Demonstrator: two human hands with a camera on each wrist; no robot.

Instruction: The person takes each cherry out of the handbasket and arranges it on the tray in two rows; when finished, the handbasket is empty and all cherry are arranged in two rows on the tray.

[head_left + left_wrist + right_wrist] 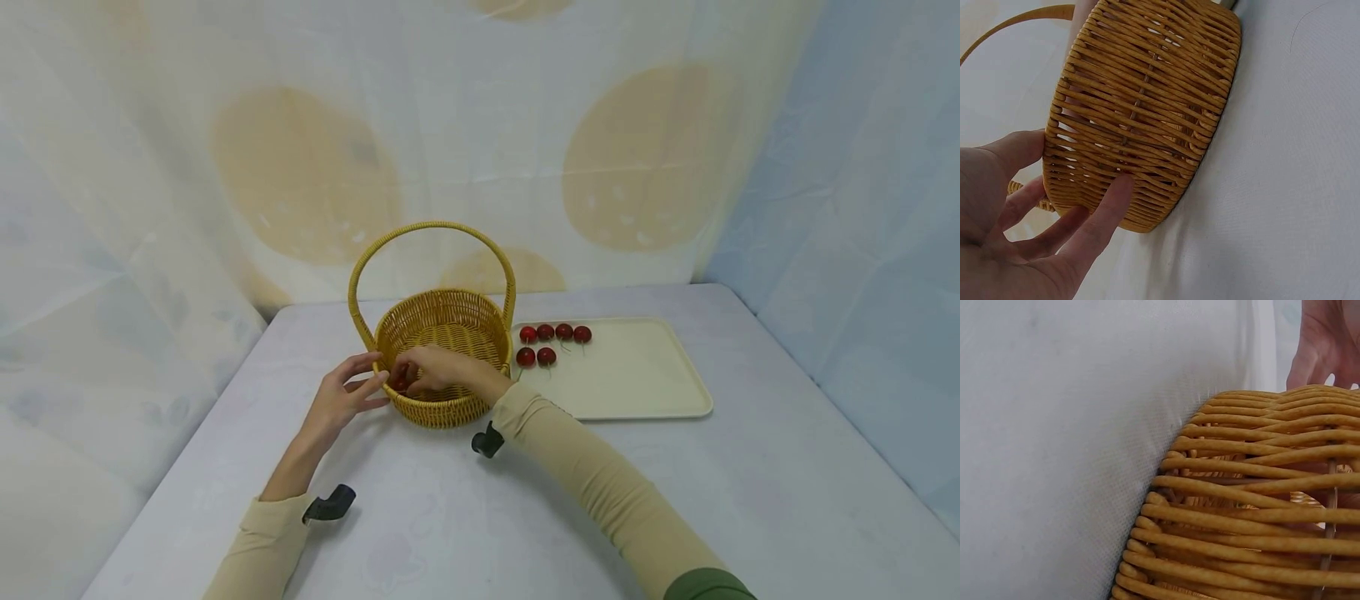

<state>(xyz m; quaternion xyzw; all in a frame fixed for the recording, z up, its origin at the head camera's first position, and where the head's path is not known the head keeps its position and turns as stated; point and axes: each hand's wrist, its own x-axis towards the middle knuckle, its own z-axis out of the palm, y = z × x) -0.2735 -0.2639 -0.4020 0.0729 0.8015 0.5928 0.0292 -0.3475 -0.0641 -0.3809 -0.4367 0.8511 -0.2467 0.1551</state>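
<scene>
A yellow woven basket [442, 414] with a tall arched handle stands on the table. My left hand [347, 400] is at its left side, fingers spread and fairly straight. In the left wrist view, the left fingertips rest against the wicker wall [1147, 106], with one digit up at the rim. My right hand [438, 367] reaches down inside the basket near its left wall. A red cherry [400, 385] shows at the right fingertips, pinched there and partly hidden by them. In the right wrist view the basket wall [1260, 519] covers the right fingers.
Right of the basket lies a cream rectangular tray [630, 375]. Several dark red cherries [564, 332] with stems form a back row at its left end, and two more cherries [547, 357] sit in front. Patterned curtains [480, 150] hang behind the table and at its sides.
</scene>
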